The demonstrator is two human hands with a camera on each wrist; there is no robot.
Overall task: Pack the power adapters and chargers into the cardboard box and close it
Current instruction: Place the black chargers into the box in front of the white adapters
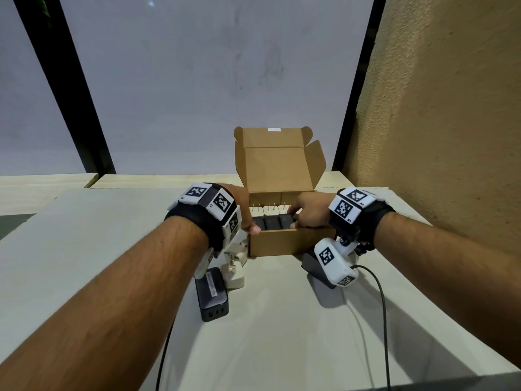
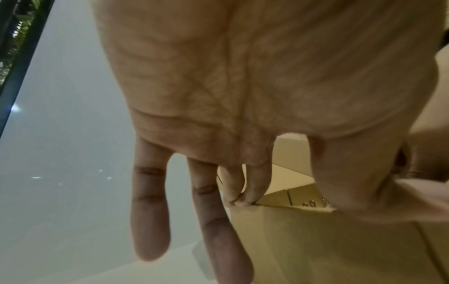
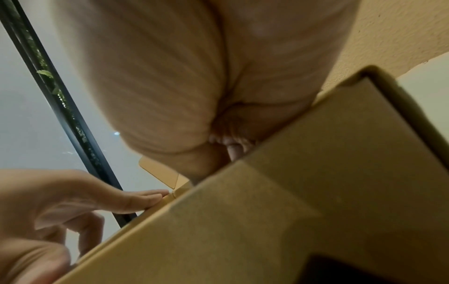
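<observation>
On the surface (image 1: 282, 320), a black charger (image 1: 212, 295) and a white adapter (image 1: 234, 268) lie at seven o'clock of the cardboard box (image 1: 279, 244), a dark adapter (image 1: 317, 270) at five o'clock, all unpacked. The left hand (image 1: 239, 210), fingers (image 2: 150, 221) spread, steadies the box's nine o'clock wall. The right hand (image 1: 308, 211) pinches a black adapter (image 1: 286, 221) among the packed rows. Forcing it could buckle the wall or tip the neighbours; the lid (image 1: 275, 165) stands open at twelve o'clock.
</observation>
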